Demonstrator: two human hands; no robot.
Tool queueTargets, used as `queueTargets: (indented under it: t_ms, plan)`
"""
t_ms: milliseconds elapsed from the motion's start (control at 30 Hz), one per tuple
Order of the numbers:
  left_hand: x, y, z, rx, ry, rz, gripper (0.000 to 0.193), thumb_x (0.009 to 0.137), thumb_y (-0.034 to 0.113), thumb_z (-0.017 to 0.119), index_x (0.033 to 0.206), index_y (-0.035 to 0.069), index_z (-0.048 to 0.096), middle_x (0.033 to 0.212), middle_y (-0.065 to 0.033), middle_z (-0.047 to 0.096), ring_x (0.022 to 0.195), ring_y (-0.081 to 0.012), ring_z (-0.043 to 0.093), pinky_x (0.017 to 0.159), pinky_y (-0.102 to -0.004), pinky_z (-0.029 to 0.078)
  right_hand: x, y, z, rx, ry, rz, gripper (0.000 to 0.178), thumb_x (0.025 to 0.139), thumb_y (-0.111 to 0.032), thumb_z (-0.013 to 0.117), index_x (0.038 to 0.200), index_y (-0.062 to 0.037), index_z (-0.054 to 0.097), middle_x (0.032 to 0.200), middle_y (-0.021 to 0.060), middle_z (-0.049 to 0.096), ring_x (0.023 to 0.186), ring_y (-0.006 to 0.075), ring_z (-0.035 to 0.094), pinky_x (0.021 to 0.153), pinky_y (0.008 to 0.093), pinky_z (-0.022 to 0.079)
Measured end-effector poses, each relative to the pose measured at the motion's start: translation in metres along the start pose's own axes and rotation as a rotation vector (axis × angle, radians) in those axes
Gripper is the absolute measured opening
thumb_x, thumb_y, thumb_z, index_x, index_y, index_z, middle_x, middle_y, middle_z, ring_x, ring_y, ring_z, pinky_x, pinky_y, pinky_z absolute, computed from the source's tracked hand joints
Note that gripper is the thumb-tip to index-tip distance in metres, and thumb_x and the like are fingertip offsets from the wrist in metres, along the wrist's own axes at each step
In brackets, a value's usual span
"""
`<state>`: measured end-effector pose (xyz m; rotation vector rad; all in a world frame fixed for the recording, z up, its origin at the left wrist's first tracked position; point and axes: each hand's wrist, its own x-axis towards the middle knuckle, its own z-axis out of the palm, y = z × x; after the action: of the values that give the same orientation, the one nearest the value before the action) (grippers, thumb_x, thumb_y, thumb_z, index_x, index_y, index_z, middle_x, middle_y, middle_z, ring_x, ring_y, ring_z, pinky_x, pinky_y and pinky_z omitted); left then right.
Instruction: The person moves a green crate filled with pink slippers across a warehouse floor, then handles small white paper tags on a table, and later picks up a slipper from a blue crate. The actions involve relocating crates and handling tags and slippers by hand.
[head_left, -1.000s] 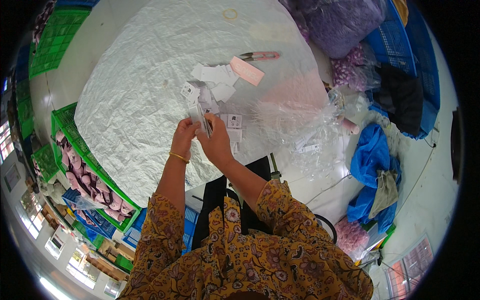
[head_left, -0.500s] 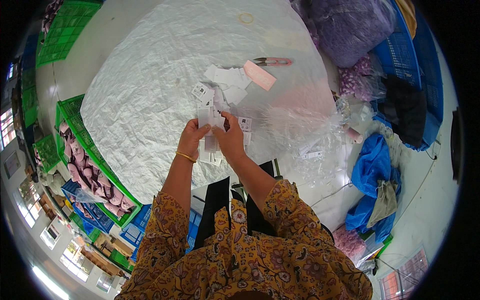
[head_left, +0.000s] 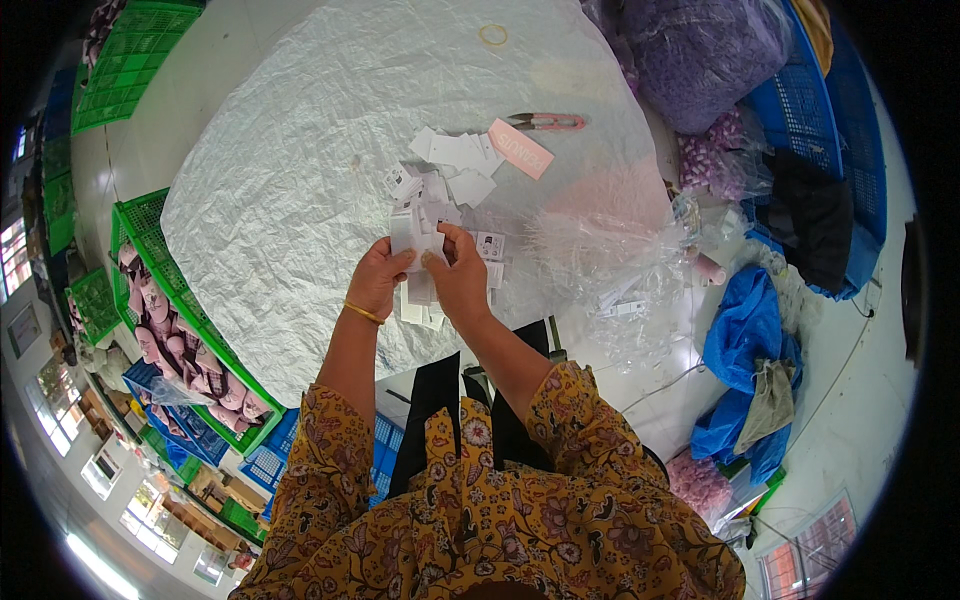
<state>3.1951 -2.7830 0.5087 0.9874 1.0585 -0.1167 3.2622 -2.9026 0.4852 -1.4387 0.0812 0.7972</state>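
My left hand (head_left: 377, 279) is closed on white paper tags (head_left: 404, 226), its thumb lying across them. My right hand (head_left: 461, 281) pinches the same tags from the other side, so both hands meet over the pile. More loose white tags (head_left: 458, 152) lie spread just beyond my fingers, and a few printed ones (head_left: 490, 246) rest beside my right hand. Past them is a pink tag (head_left: 521, 150), with pink-handled thread snips (head_left: 546, 122) behind it. How many tags are in my grip is hidden by the fingers.
A crinkled silvery sheet (head_left: 290, 200) covers the table, with a yellow rubber band (head_left: 493, 35) at its far side. Clear plastic bags (head_left: 610, 250) lie at the right. A green crate (head_left: 180, 280) of pink pieces stands left; a purple bundle (head_left: 700, 60) sits far right.
My left hand has shifted slightly left, and the tags in it have moved a little with it. My right hand stays nearly in place.
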Motion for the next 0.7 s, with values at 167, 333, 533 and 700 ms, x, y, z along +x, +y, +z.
queueTargets:
  t_ms: [167,333,533,700]
  plan:
    - [-0.005,0.004,0.0,-0.041,0.005,-0.013,0.024,0.084,0.011,0.057,0.106,0.005,0.053,0.097,-0.0017,0.06,0.085,-0.0098,0.055,0.074,-0.0254,0.041,-0.005,-0.006,-0.002,-0.022,-0.044,0.048,0.042,0.076,-0.002,0.058,0.116,0.0007,0.045,0.103,0.0144,0.058,0.094,0.0211,0.058,0.079,0.0285,0.045]
    - [-0.007,0.006,-0.003,-0.146,-0.01,-0.012,0.024,0.084,0.007,0.055,0.107,0.002,0.054,0.1,-0.0059,0.06,0.09,-0.0147,0.056,0.08,-0.0298,0.043,-0.007,-0.017,-0.018,-0.17,0.002,-0.004,0.046,0.078,0.001,0.056,0.121,0.0014,0.041,0.111,0.013,0.053,0.103,0.0209,0.054,0.084,0.0278,0.045]
    - [-0.003,-0.002,-0.015,-0.137,0.05,-0.013,0.024,0.082,0.006,0.056,0.106,0.001,0.054,0.099,-0.0067,0.06,0.09,-0.0156,0.057,0.079,-0.0303,0.044,0.01,-0.03,-0.031,-0.193,0.016,-0.031,0.047,0.078,-0.001,0.056,0.122,0.0018,0.04,0.117,0.0146,0.048,0.11,0.0237,0.05,0.087,0.0296,0.044]
    - [0.005,-0.005,-0.009,-0.009,0.077,-0.048,0.027,0.08,0.009,0.06,0.106,0.004,0.054,0.094,-0.0027,0.061,0.083,-0.0113,0.056,0.071,-0.0258,0.042,0.011,-0.019,-0.021,-0.265,0.007,-0.101,0.048,0.078,-0.002,0.056,0.122,0.0029,0.04,0.119,0.0161,0.046,0.113,0.0255,0.047,0.087,0.0302,0.043]
